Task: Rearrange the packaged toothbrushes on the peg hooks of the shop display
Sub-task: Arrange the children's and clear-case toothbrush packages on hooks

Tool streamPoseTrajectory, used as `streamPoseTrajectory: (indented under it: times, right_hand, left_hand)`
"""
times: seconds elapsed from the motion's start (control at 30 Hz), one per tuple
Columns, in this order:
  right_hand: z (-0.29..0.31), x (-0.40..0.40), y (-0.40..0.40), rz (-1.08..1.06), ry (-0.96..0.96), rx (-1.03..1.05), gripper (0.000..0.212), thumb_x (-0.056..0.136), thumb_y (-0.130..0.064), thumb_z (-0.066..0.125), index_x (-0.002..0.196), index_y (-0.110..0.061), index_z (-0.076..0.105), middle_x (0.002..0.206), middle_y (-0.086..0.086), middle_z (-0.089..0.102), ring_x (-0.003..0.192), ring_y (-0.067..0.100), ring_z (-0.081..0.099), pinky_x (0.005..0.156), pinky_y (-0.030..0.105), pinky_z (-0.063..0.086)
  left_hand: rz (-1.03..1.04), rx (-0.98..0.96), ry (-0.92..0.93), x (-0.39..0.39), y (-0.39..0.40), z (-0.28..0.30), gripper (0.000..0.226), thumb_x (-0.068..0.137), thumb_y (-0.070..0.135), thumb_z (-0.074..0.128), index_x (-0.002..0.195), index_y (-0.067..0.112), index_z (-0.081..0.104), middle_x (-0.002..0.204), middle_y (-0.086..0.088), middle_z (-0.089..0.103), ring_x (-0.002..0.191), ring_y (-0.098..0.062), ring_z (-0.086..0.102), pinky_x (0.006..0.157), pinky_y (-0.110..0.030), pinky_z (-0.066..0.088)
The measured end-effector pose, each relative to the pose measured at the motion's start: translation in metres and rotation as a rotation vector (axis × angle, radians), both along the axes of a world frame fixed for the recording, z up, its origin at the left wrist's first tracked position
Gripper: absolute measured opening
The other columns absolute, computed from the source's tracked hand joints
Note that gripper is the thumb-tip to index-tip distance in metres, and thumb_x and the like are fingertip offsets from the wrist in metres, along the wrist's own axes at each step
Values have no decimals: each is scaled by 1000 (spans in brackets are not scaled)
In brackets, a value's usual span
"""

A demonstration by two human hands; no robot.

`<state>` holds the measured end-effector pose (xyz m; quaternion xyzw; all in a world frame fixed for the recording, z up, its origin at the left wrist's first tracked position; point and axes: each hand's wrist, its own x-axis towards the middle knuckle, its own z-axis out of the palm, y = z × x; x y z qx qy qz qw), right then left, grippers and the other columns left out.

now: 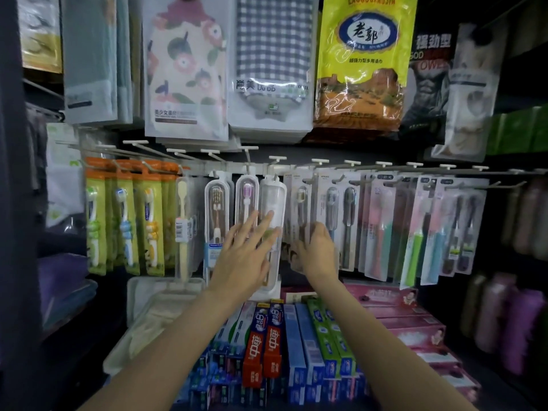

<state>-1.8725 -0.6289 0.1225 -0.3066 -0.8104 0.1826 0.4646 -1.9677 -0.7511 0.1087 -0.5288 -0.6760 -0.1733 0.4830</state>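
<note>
left hand (247,256) flat, fingers straight, pressing against the white-backed clear toothbrush case (271,232) hanging straight ahead of it. right hand (315,247) curls round a clear toothbrush pack (299,232) just right of that case; the pack looks blurred and tilted, and whether it is on its peg hook (307,180) i cannot tell. risks, as i judge them: if the hang hole misses the hook tip, the pack drops onto the toothpaste boxes (268,345) below the wrists. the left hand's push may swing the neighbouring pink-bristled case (246,203) off line. packs to the right hang crowded; a snag could drag one loose.
</note>
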Motion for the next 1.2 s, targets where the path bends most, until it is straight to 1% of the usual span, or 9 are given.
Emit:
streamPoseTrajectory:
  times: [0.13,0.37,0.43,0.53,0.63,0.77,0.93,0.97,1.2]
  right_hand:
    - [6,-18,20,35,-2,-96,50,90,-17,59,130,0,35,128,17,46,115,29,48,90,35,43]
    - [19,-46,51,158,110,-315,74,85,-24,66,139,2,22,135,22,44,124,32,44,98,37,40]
    - [19,-52,56,181,154,-361,70,86,-23,65,138,2,25,130,20,50,117,28,50,92,33,43]
    - [19,-55,55,223,199,-406,46,87,-15,63,124,2,41,115,18,59,97,21,55,75,23,42]
    - [16,-53,51,267,221,-440,33,86,-14,64,112,2,52,103,17,61,95,25,58,73,25,44]
    - [16,-37,46,424,240,-516,35,86,-14,64,117,-6,50,112,8,60,103,17,54,83,27,43]
    - [14,-11,61,595,207,-639,74,85,-21,66,144,-8,22,140,-1,35,132,21,33,107,36,28]
    - [11,-7,63,624,192,-642,78,83,-24,69,144,-11,23,138,-5,35,132,21,33,109,38,27]
    - [7,13,49,690,204,-635,112,47,-48,82,142,-19,31,144,6,42,130,24,41,109,48,33]
  left_hand:
    - [49,-98,128,-8,17,6,49,84,29,33,125,19,58,146,-1,38,138,-23,21,109,-47,17]
    - [93,-140,283,-25,26,7,49,85,28,33,125,18,59,145,-1,40,138,-23,23,110,-50,18]
    - [89,-138,301,-28,24,6,49,84,27,33,124,18,59,144,-2,41,138,-23,23,111,-49,16]
    - [91,-123,322,-31,19,7,47,83,25,38,124,17,59,143,-4,43,137,-24,24,110,-49,17]
    - [101,-121,328,-31,18,5,45,78,22,59,123,16,60,144,-5,42,137,-25,23,110,-49,16]
    - [101,-117,281,-29,16,5,52,72,20,70,122,15,60,144,-5,41,136,-25,23,110,-48,13]
    - [102,-122,221,-25,15,2,54,71,21,71,124,15,59,145,-6,40,136,-24,22,109,-46,14]
    - [97,-121,203,-24,15,1,54,71,21,71,124,15,58,144,-7,40,136,-24,22,109,-46,14]
    - [60,-113,66,-9,16,-1,53,70,17,72,121,12,60,141,-10,45,133,-25,25,111,-40,14]
